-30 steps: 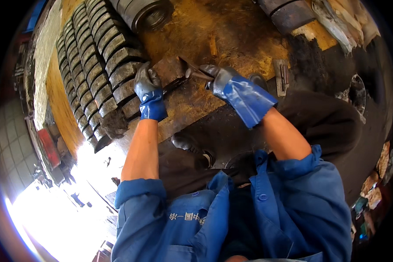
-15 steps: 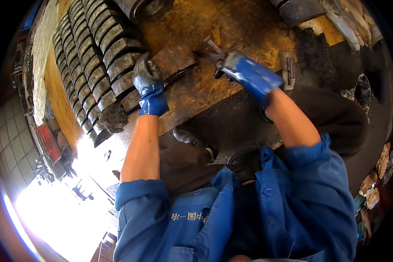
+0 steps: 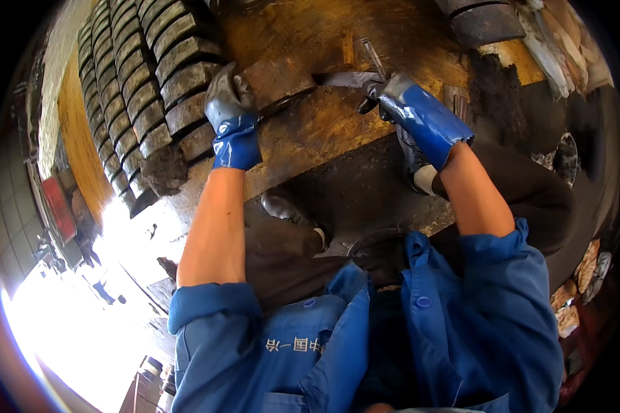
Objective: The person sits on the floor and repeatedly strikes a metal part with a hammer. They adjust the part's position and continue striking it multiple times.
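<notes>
My left hand (image 3: 229, 103), in a blue glove with a dark grey coated palm, has curled fingers at the left end of a flat brown block (image 3: 279, 81). The hand hides part of its grip. A dark slit runs along the block's near edge. My right hand (image 3: 396, 96), gloved alike, is closed on a tool with a flat grey knife-like blade (image 3: 351, 79) pointing left toward the block. A thin metal rod (image 3: 373, 58) stands out from the same hand; how it joins the blade is hidden. The blade tip is close to the block's right end.
Rows of stacked curved blocks (image 3: 151, 76) stand left of my left hand. Their near end carries a dark fibrous clump (image 3: 164, 171). The stained yellow-brown work surface (image 3: 289, 155) ends above my shoes. A dark cylindrical part (image 3: 486, 24) and pale cloths (image 3: 551, 41) lie at far right.
My right hand has moved right, with the rod and blade, and the blade now shows its flat side. My left hand stays at the block, and the whole view has shifted slightly.
</notes>
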A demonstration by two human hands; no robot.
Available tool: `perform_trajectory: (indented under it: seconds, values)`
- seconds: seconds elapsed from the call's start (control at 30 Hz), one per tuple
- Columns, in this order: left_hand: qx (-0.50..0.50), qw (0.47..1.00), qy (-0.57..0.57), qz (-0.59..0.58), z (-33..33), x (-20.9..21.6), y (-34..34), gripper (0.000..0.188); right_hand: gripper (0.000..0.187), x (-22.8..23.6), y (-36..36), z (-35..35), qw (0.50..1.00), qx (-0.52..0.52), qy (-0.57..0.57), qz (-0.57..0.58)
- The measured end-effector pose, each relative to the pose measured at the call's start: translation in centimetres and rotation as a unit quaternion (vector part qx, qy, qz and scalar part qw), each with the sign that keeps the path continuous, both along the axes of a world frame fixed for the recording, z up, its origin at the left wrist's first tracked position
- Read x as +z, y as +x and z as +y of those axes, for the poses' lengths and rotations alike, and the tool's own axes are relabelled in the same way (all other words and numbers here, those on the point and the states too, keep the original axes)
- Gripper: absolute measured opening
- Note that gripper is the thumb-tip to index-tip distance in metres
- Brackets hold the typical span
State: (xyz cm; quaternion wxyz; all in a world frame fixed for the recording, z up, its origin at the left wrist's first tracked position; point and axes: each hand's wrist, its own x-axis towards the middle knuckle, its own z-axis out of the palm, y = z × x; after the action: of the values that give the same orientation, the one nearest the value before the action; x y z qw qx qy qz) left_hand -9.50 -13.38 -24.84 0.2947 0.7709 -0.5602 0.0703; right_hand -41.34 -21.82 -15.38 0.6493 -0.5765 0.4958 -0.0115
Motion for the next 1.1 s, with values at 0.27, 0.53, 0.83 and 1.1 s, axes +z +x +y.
perform_trajectory:
  seconds: [0.27,0.53,0.83,1.1]
  values:
    - [-0.013,1.0,-0.014,-0.007,-0.2,0.1,-0.1,0.03,0.026,-3.6,2.7,3.9,0.959,0.192,-0.117,0.175]
    - [-0.008,1.0,-0.019,0.01,0.1,0.3,0.0,0.031,0.027,-3.6,6.6,4.0,0.913,0.294,-0.078,0.271]
    - [-0.004,1.0,-0.017,0.013,-0.4,0.3,-0.3,0.031,0.019,-4.4,2.5,-5.7,0.925,0.214,-0.206,0.236]
    - [-0.013,1.0,-0.021,0.007,0.0,1.0,-0.2,0.03,0.036,2.5,-13.6,-22.4,0.805,0.233,-0.305,0.451]
